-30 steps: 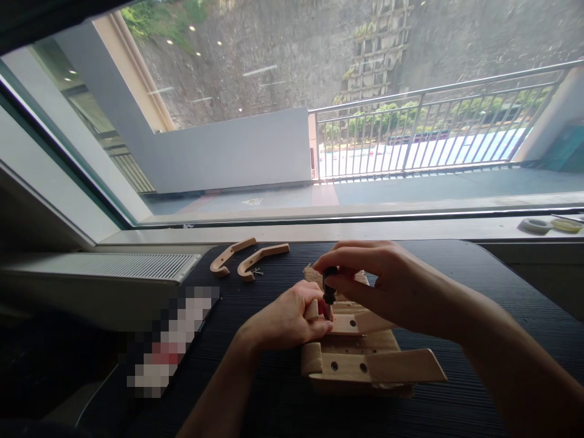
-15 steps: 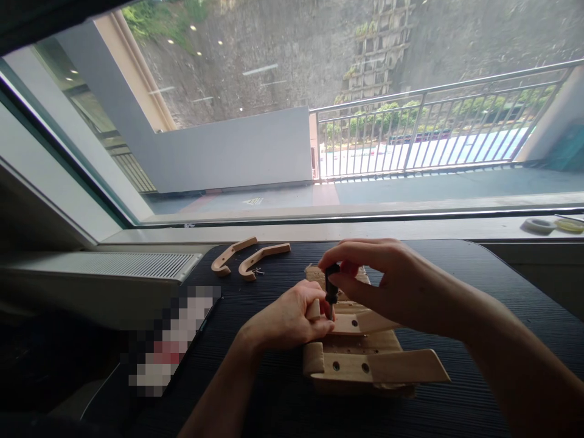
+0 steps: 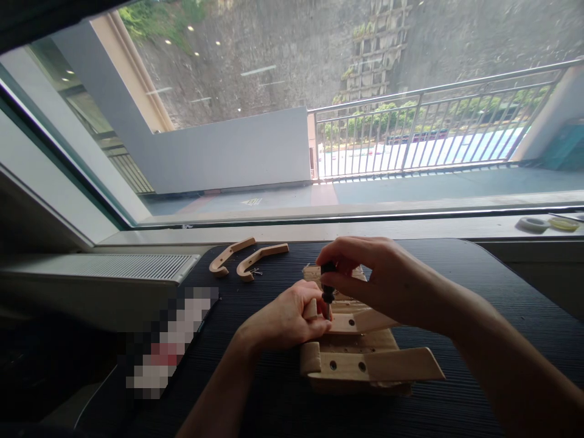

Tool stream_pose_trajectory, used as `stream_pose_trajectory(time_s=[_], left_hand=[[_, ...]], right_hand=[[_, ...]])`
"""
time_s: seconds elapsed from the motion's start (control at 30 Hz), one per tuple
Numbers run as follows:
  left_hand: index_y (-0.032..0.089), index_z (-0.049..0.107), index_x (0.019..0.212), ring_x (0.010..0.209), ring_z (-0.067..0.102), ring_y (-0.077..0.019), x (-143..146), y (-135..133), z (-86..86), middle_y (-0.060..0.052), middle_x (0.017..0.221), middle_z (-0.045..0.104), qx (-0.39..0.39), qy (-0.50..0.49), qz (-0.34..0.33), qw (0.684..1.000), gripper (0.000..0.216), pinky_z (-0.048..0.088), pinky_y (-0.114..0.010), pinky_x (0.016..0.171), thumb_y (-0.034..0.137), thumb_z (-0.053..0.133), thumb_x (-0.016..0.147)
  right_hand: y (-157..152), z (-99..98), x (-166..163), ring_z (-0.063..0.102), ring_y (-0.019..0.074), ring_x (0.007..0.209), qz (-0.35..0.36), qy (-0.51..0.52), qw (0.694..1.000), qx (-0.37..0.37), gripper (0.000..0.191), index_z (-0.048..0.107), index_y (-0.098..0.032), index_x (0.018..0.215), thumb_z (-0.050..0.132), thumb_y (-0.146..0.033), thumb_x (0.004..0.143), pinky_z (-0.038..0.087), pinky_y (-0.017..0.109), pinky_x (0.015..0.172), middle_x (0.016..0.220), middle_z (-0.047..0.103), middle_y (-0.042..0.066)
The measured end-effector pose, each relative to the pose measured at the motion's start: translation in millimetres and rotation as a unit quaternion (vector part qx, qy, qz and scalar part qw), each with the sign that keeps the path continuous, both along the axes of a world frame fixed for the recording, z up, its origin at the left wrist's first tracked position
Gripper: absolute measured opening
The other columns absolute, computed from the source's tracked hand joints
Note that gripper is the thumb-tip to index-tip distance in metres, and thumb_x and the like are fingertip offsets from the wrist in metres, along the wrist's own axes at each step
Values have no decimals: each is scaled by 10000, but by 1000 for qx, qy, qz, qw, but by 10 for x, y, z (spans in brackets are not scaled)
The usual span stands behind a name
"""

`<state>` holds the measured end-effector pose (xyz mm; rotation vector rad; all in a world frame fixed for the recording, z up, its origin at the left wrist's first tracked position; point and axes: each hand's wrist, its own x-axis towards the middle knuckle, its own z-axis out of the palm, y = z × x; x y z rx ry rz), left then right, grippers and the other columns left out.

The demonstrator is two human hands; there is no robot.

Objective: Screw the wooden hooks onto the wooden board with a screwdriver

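Note:
Between the fingers of my right hand (image 3: 365, 264) is the dark handle of a screwdriver (image 3: 327, 283), held upright. Its shaft points down at the left part of a wooden hook (image 3: 364, 320), where my left fingers hide the tip. My left hand (image 3: 292, 313) is closed around the curled end of that same hook, pressing it on a rough wooden block (image 3: 358, 348). Nearer to me a second wooden hook (image 3: 387, 366) lies across the block, with two screw heads in its holes.
Two loose wooden hooks (image 3: 232, 252) lie at the table's back left, with a few screws (image 3: 256, 272) beside them. A blurred-out flat object (image 3: 176, 340) rests at the left edge. Tape rolls (image 3: 533, 225) sit on the window sill. The black table (image 3: 474, 292) adjoins the window.
My right hand and the screwdriver handle have shifted slightly left, the handle tilting a little. The view has also moved slightly. My left hand keeps its grip on the hook.

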<state>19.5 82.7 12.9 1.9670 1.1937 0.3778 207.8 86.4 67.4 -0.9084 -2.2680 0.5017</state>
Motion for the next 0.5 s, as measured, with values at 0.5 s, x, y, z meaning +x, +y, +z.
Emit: stream_pose_trajectory(time_s=[0.5], left_hand=[[171,616,881,688,501,-117,-22,29,-16,23,746,559,-3,-9,-37,999,149,374,-219,591,243,586,754]], right_hand=[[21,-14,104,596,88,754,32,3,999,-44,201,639,-275,1067,540,-265,892,450,195,684,850,653,-51]])
